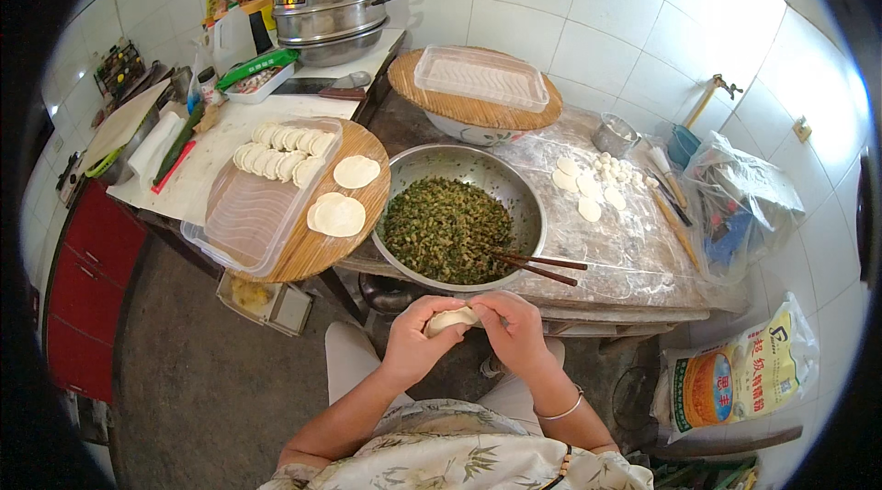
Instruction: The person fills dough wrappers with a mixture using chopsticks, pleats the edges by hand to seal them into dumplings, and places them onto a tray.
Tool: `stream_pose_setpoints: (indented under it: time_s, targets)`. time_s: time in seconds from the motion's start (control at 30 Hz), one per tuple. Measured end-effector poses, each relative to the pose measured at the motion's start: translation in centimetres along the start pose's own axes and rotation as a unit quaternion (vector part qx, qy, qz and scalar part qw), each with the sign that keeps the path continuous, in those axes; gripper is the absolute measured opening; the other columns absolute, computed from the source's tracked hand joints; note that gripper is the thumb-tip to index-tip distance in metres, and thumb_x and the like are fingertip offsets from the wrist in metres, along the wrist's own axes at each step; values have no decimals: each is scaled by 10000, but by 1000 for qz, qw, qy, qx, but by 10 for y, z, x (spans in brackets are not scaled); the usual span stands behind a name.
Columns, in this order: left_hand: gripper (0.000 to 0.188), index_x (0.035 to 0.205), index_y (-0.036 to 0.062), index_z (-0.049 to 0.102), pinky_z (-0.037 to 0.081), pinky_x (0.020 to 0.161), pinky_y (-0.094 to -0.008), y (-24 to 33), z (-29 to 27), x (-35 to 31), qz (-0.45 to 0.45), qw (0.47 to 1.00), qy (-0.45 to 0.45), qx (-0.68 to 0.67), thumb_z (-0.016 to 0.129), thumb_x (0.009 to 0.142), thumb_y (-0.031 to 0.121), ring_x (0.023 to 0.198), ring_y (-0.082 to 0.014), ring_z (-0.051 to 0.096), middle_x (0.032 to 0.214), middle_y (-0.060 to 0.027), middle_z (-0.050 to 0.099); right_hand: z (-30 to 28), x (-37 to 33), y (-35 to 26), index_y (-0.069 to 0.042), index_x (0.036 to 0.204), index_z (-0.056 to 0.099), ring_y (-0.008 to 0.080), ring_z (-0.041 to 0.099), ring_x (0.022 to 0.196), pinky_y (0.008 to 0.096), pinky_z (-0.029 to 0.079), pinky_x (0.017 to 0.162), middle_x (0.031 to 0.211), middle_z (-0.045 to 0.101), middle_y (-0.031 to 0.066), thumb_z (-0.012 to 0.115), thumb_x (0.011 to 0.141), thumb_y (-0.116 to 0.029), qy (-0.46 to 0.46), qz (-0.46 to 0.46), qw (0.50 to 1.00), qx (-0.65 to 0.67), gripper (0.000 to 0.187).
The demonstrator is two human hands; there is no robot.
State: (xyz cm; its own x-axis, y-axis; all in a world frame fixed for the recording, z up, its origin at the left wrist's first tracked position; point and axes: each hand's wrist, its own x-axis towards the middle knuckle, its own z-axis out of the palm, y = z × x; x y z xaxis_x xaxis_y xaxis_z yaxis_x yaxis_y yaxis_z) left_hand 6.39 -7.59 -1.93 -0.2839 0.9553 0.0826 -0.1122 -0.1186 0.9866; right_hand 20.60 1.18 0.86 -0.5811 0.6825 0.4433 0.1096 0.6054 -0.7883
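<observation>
Between my two hands, just in front of the table edge, is a pale folded dumpling [450,320]. My left hand [415,336] cradles it with closed fingers, and my right hand [511,325] pinches its right end. Just beyond them stands a wide steel bowl [540,214] of chopped green filling [446,224], with a pair of chopsticks [547,268] resting in it and sticking out to the right. To the left, a clear plastic tray [248,224] holds rows of folded dumplings [285,152]. Round flat wrappers [337,214] lie beside that tray on a round woven board [317,256].
On the floured table [625,251] at right lie small dough pieces [617,168], more wrappers [588,187], a rolling pin [675,228] and a plastic bag [744,196]. Behind the bowl, an empty tray [482,77] tops a covered basin [469,129]. Steamer pots [333,12] and a cleaver [317,86] sit back left.
</observation>
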Motion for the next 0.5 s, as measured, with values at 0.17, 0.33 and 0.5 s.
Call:
stream_pose_setpoints:
  time_s: [0.17, 0.33, 0.5]
  targets:
    - [286, 1099, -5, 595, 542, 720, -253, 10, 1, 2, -27, 999, -3, -20, 621, 814, -23, 882, -137, 615, 1071, -77, 576, -2, -1, -2, -3, 890, 602, 263, 600, 710, 333, 489, 642, 831, 614, 120, 586, 841, -34, -39, 27, 999, 3, 60]
    - [281, 1087, 0, 601, 539, 712, -239, 8, 0, 6, -45, 999, -13, -5, 619, 808, -27, 878, -133, 612, 1090, -79, 564, 1, -1, 6, 10, 907, 597, 295, 604, 758, 355, 489, 661, 851, 619, 134, 584, 840, -39, -20, -62, 995, -71, 84]
    - [242, 1055, -6, 616, 556, 674, -255, 4, -3, 7, -39, 995, 10, -91, 640, 814, -4, 837, -135, 623, 1037, -76, 591, -3, 4, -2, 6, 893, 598, 315, 592, 741, 363, 479, 649, 832, 614, 142, 596, 830, -44, -43, 9, 999, -9, 80]
